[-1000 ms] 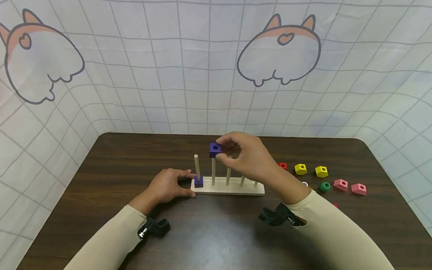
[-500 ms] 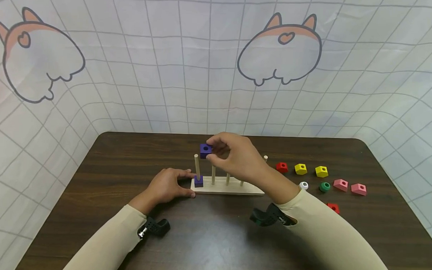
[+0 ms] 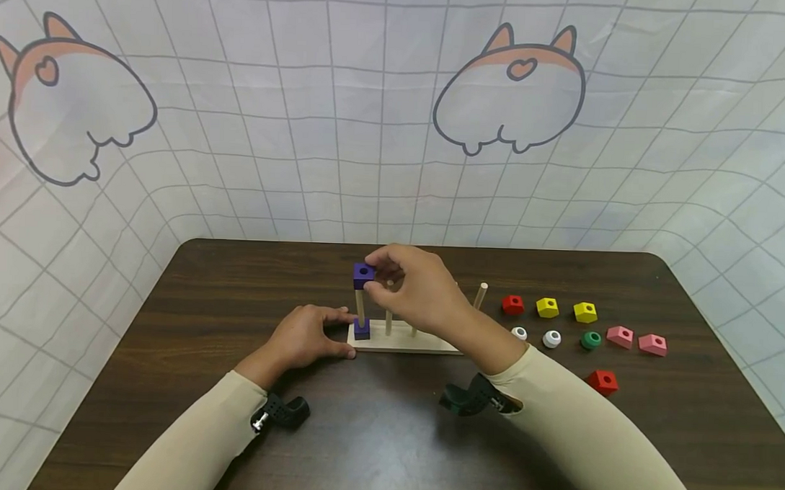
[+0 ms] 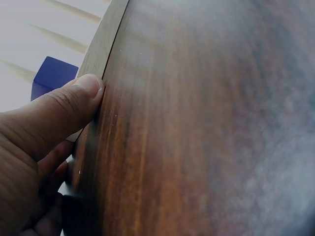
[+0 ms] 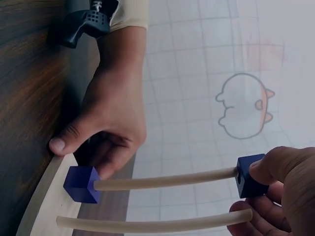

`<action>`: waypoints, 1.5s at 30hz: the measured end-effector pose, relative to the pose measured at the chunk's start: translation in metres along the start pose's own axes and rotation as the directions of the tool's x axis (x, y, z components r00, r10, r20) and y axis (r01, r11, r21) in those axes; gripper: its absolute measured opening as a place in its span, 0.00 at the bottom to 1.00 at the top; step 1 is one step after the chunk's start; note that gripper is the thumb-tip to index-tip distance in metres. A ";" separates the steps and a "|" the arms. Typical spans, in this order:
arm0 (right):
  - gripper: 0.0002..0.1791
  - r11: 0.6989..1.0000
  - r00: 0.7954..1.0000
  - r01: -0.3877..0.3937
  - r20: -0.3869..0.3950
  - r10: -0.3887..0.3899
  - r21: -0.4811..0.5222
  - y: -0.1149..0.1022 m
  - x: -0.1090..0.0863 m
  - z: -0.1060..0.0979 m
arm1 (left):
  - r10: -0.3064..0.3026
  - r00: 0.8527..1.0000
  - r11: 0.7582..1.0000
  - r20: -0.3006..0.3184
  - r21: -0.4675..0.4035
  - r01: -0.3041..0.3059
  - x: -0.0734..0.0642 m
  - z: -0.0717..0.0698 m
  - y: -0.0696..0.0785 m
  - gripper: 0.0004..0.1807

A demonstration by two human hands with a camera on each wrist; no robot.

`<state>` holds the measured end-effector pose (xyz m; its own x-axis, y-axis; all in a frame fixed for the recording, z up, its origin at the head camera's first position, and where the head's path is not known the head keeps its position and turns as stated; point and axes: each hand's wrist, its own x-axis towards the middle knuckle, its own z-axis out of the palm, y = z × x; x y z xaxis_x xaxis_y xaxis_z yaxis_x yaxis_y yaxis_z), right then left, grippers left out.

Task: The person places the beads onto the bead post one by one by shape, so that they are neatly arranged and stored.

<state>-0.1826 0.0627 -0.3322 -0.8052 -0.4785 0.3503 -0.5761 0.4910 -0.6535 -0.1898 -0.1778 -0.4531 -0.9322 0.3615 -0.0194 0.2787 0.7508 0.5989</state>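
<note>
In the middle of the head view, the right hand (image 3: 417,285) pinches the upper purple block (image 3: 363,278) between thumb and fingertips, at the top of the leftmost peg (image 3: 361,307); whether the peg tip has entered the hole I cannot tell. Lower left of centre, the left hand (image 3: 303,335) grips the end of the wooden pegboard (image 3: 421,343), its thumb against the front edge.

A tilted block could bind on the peg, or catch its rim if the hole is off-centre. Letting go too soon might drop it, and a loose left grip could let the board skid or tip under a push. The second peg (image 3: 388,318) stands close by the right fingers and may crowd them.

The lower purple block (image 3: 361,330) sits at that leftmost peg's foot. At the right of the frame lie red blocks (image 3: 603,382), yellow blocks (image 3: 547,307), pink blocks (image 3: 619,336), white rings (image 3: 551,339) and a green ring (image 3: 591,340), well apart from the upper block.
</note>
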 end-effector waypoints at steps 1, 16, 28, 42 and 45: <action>0.15 1.000 1.000 0.001 -0.003 -0.001 -0.004 0.000 0.000 0.001 | 0.000 1.000 1.000 -0.001 0.000 0.000 0.000 0.000 0.000 0.32; 0.15 0.991 0.997 -0.051 0.045 0.057 -0.124 -0.008 0.002 0.009 | 0.009 1.000 1.000 -0.002 0.008 -0.009 0.000 0.002 -0.001 0.33; 0.16 0.955 1.000 0.021 0.017 -0.017 -0.295 -0.014 -0.010 0.022 | 0.013 1.000 1.000 -0.022 0.016 -0.013 -0.001 0.006 -0.001 0.33; 0.17 0.995 0.985 -0.023 -0.172 0.005 -0.101 0.007 -0.022 0.049 | 0.028 0.999 0.999 -0.030 0.019 -0.027 -0.002 0.007 -0.002 0.34; 0.18 0.997 0.977 -0.012 -0.212 -0.005 -0.079 0.009 -0.023 0.053 | 0.030 0.999 0.999 -0.029 0.015 -0.030 -0.001 0.006 -0.002 0.34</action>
<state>-0.1621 0.0400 -0.3817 -0.8140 -0.3157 0.4875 -0.5754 0.5529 -0.6027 -0.1877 -0.1762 -0.4595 -0.9297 0.3676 0.0219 0.3096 0.7482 0.5868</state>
